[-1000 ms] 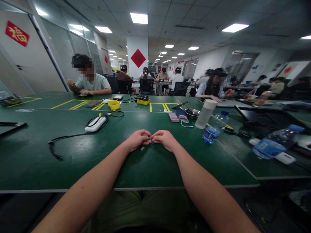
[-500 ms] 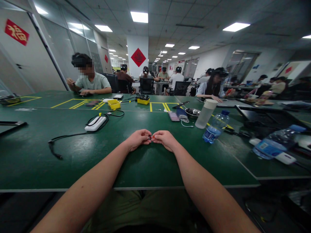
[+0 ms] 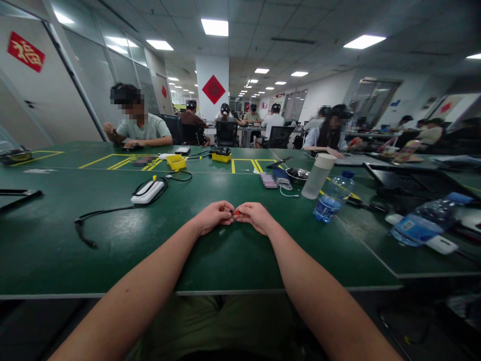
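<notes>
My left hand and my right hand meet fingertip to fingertip over the green table. The right fingers pinch a small orange piece, too small for its kind to show. My left fingers are closed just beside it, and what they hold, if anything, is hidden. A faint, blurred pale speck shows just below my left fingers; I cannot tell whether it lies on the table or is in the air.
A white power bank with a black cable lies to the left. On the right stand a frosted bottle and a water bottle, with another bottle lying farther right. Yellow trays sit farther back. A person sits across the table.
Both hands stay nearly in place. The dark and grey bit seen between the fingertips before is no longer visible, and the blurred pale speck has appeared below the left fingers.
</notes>
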Tool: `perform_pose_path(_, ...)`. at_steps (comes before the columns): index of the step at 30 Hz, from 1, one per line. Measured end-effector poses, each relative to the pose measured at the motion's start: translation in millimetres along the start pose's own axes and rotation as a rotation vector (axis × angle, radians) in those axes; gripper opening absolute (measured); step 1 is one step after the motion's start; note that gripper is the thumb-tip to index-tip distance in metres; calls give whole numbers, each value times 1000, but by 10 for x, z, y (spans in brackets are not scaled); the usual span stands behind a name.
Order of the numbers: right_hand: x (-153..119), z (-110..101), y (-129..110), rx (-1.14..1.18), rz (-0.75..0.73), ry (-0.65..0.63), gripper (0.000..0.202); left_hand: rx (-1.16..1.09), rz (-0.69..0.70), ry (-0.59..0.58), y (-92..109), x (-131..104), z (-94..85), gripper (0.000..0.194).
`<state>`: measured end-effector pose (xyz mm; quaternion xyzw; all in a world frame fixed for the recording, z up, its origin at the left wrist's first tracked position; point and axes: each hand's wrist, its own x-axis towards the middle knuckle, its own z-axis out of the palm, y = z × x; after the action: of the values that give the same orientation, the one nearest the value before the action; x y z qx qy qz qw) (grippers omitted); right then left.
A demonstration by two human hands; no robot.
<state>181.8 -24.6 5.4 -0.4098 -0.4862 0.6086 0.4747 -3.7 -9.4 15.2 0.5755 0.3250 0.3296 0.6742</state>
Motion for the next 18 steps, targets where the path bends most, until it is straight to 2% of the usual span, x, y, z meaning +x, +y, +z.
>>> perform_pose_path(5,-7,7,17,-40,-24,19,11,-15,-13,19,-12,9,-3,27)
perform_pose_path(10,-9,0,29,-77,-61,-27,13,-59,-51,13,-28,22,-13,20)
perform_pose_path(18,3,-9,20,-12,-26,-12,6,-80,-24,6,-34,23,-37,22)
